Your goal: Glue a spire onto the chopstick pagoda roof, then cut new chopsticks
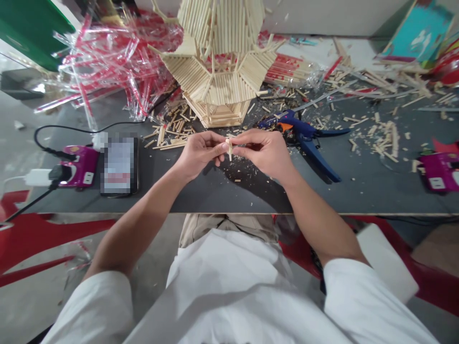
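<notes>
My left hand [199,153] and my right hand [263,152] meet above the dark table top, pinching a small piece of pale wooden sticks [229,149] between their fingertips. Beyond them stands a tiered pagoda model of glued wooden sticks [218,81]. A blue hot glue gun [300,138] lies just right of my right hand. Loose stick pieces [172,131] are heaped left of the model's base. Wood shavings [385,136] are scattered across the right side.
A phone [119,165] with a blurred screen lies left of my hands, near a magenta power strip [79,166] with a white charger and cables. Clear plastic wrappers with red stripes [107,62] pile up at the back left. A second magenta power strip [440,171] sits at right. The table's front edge [229,213] runs across in front of me.
</notes>
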The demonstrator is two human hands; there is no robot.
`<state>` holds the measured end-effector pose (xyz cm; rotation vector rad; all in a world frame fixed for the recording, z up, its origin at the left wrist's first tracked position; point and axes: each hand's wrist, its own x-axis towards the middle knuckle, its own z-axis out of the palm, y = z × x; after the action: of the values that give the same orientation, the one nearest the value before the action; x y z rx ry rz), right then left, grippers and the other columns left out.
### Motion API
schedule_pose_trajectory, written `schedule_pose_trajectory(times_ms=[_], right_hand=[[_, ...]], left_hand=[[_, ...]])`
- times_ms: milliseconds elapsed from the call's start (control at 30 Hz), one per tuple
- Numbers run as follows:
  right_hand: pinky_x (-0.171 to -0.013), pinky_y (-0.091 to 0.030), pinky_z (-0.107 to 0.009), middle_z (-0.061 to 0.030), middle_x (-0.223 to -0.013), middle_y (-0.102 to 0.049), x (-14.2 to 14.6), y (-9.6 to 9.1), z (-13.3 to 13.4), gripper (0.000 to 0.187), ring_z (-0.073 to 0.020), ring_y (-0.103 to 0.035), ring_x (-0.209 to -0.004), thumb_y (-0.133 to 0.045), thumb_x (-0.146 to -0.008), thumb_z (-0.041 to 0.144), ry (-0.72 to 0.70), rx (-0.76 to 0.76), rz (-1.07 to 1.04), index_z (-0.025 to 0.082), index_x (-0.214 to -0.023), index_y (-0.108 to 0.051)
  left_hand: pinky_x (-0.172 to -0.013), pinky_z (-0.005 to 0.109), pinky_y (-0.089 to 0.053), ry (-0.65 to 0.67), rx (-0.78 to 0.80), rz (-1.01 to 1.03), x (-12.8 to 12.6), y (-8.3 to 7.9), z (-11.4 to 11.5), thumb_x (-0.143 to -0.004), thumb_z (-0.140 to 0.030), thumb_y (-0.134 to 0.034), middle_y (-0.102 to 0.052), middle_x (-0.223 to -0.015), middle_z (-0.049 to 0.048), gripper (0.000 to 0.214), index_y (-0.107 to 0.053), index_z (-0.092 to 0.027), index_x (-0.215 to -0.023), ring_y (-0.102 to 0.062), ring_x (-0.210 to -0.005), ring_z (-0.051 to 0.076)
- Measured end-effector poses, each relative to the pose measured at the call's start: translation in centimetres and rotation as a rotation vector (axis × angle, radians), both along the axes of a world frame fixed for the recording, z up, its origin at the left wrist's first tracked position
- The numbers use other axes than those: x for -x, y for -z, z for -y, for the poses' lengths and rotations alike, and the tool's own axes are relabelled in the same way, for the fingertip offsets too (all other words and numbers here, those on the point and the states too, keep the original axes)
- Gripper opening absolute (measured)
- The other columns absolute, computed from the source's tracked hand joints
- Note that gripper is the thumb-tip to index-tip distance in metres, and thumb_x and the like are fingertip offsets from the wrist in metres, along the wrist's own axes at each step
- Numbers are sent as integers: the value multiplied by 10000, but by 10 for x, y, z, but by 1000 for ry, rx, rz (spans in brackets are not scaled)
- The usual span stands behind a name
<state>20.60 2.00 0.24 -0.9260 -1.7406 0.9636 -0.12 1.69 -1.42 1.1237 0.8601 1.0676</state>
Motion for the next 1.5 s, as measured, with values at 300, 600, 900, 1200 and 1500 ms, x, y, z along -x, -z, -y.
schedule_pose_trajectory(times_ms=[300, 600, 900, 1200, 1500], right_hand=[[-766, -604, -297, -3, -1004, -822, 0, 4, 2, 219, -174, -773, -855, -852, -821, 201, 51, -233, 42, 265, -1029, -832], [-796, -629, -272, -11, -991, -817, 0, 8, 1, 86, -147, -779, -885, -786, -883, 170, 24, -454, 37, 250, -899, -814], [-739, -586, -286, -5, -985, -807, 0, 5, 6, 60, -153, -757, -889, -736, -944, 310, 76, -378, 39, 268, -947, -778], [-687, -535, -296, -16, -956, -792, 0, 5, 9, 176, -148, -692, -764, -742, -927, 429, 133, -251, 85, 254, -940, -761], [-705, -530, -289, -15, -958, -789, 2, 2, 8, 151, -140, -690, -767, -748, -929, 395, 105, -271, 45, 250, -950, -787]], left_hand=[[-482, 171, -531, -42, -87, -21, 2, 1, -1, -786, -396, -915, -720, -682, 44, 323, -800, -129, -925, -665, -572, 101], [-439, 198, -526, -111, -269, -168, -1, -6, 4, -747, -414, -933, -704, -624, 14, 328, -773, -140, -829, -649, -481, 112], [-535, 201, -538, -212, -613, -320, -1, -7, 8, -858, -397, -853, -747, -917, 35, 201, -800, -228, -953, -706, -721, 134], [-566, 217, -554, -204, -558, -349, -2, -13, 12, -900, -383, -804, -785, -971, 46, 179, -815, -235, -999, -715, -694, 139], [-662, 257, -571, -218, -563, -351, 0, -15, 11, -875, -419, -827, -774, -1004, 64, 202, -808, -236, -959, -727, -794, 168]])
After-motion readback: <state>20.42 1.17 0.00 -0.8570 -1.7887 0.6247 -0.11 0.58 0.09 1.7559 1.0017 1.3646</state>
